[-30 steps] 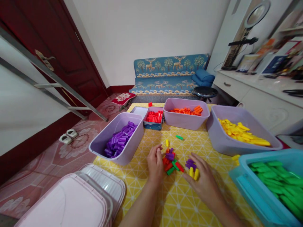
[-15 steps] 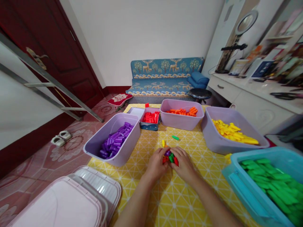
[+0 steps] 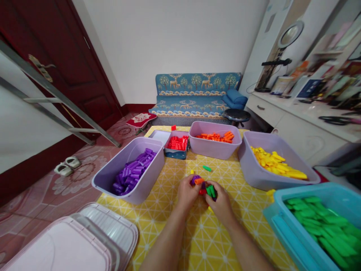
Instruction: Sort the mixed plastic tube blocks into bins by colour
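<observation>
Green pieces (image 3: 211, 191), earlier heaped, now fill the right grip (image 3: 222, 199); the left grip (image 3: 186, 192) holds an orange piece (image 3: 199, 181).

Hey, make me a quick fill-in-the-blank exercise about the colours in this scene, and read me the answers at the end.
The left hand holds an orange piece right beside one that is ____.
The right hand holds small pieces whose main colour is ____.
The contents of the small tin are ____.
The lavender bin nearest the turquoise bin contains pieces coloured ____.

Missing words: purple; green; red; yellow.
</observation>
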Tool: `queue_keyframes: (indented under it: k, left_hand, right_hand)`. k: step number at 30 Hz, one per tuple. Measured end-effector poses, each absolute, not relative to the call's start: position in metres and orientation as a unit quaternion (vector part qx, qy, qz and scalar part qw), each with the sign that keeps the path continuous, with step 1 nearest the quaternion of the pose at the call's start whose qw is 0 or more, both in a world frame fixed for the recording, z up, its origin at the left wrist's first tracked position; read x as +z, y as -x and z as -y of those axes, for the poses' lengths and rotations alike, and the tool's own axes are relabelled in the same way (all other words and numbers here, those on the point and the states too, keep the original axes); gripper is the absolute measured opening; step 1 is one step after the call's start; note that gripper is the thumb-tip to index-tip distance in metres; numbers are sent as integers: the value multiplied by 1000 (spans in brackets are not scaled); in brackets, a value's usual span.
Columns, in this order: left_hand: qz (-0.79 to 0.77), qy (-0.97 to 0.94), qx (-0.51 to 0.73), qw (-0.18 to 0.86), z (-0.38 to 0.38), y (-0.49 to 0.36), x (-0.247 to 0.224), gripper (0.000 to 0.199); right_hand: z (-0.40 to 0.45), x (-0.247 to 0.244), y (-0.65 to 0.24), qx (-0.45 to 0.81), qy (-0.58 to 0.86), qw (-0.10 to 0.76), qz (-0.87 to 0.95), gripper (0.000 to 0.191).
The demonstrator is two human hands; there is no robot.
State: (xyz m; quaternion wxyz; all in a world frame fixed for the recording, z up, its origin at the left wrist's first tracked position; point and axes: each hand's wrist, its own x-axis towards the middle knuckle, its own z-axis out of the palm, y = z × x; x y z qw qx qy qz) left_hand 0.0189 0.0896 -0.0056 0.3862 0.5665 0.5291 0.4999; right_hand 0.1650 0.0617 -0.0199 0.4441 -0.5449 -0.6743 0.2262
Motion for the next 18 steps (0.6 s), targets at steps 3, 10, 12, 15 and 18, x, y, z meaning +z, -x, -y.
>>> queue_keyframes:
  k: [3,10,12,15,18]
  left_hand:
    - [-517,-599,492,363,-84,-14,-5,8]
    - [-479,-712,424,289,-77,1,2,43]
    - [-480,-724,413,275,-76,1,2,51]
    - [-479,-723,416,272,-75,0,1,47]
    - [-479,-712,430,281,-75,0,-1,40]
  right_hand:
    - [-61,-17,-166,230,539,446,676,33]
    - [-62,-14,-169,212,537,450,681,14]
    - [-61,-13,-169,203,535,454,683,13]
    - [-59,-10,-169,151,531,460,695,14]
    - [-57,-7,-169,75,512,451,727,20]
